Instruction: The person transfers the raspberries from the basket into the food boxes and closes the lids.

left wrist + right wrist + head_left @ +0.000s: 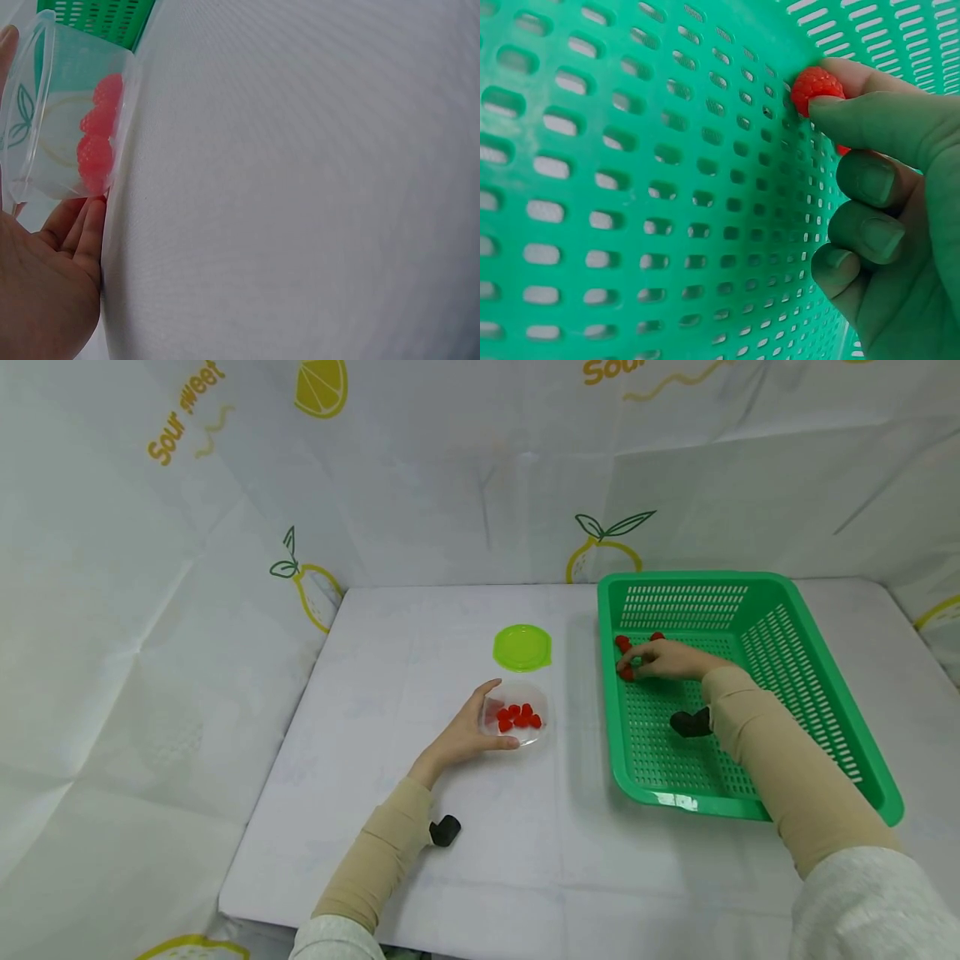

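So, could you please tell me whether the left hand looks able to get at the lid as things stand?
Probably yes: the lid lies uncovered just beyond the left hand, with nothing apparently between them. That hand holds the cup, though, so it would likely need to let go first.

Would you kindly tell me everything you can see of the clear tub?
The tub looks like thin, see-through plastic, with a round rim and walls narrowing toward its base. It is uncovered and appears upright on the white table, left of the green basket and nearer than the lid. Red berries lie in its bottom; the left hand grips it from the left.
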`<state>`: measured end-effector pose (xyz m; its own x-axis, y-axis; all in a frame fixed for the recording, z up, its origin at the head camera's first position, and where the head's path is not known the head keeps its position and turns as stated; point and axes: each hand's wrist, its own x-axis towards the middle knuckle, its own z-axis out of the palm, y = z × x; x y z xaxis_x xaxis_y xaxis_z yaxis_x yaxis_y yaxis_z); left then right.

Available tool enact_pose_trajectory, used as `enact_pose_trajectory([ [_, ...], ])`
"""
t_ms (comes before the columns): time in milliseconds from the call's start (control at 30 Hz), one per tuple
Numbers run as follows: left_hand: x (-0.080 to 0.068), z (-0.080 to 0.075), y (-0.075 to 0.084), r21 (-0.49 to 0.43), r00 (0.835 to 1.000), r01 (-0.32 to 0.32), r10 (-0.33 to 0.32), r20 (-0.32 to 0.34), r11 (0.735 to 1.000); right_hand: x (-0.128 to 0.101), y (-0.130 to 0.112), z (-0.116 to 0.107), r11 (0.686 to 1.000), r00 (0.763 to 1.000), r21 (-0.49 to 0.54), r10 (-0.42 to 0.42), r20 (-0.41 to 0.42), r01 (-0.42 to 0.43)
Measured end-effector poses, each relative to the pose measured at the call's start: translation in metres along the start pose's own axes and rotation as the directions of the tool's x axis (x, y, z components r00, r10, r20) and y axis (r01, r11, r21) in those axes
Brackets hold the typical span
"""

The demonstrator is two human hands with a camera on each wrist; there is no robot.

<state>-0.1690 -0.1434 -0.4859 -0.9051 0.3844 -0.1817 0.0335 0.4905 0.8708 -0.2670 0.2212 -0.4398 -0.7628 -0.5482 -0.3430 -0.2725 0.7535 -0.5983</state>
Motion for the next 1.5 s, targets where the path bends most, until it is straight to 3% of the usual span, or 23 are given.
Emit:
enact_pose_trajectory([
  [667,0.001,0.0,0.002,0.012,1.0,0.017,-0.017,0.009,1.0,-0.008,-0.02,-0.01,0.998,0.987,0.063,-0.008,0.163,-0.002],
  [867,0.0,0.0,0.003,0.01,1.0,0.017,-0.017,0.007,1.0,-0.017,-0.023,-0.015,0.996,0.991,0.084,-0.003,0.134,-0.009],
  [1333,0.0,-0.001,0.006,0.006,1.0,0.015,-0.015,0.026,1.0,-0.039,-0.036,-0.024,0.96,0.999,0.28,0.026,0.031,-0.033],
  [1500,0.0,-0.001,0.006,0.014,1.0,0.015,-0.016,0.017,1.0,-0.043,-0.046,-0.025,0.952,1.0,0.306,0.004,0.026,-0.012],
])
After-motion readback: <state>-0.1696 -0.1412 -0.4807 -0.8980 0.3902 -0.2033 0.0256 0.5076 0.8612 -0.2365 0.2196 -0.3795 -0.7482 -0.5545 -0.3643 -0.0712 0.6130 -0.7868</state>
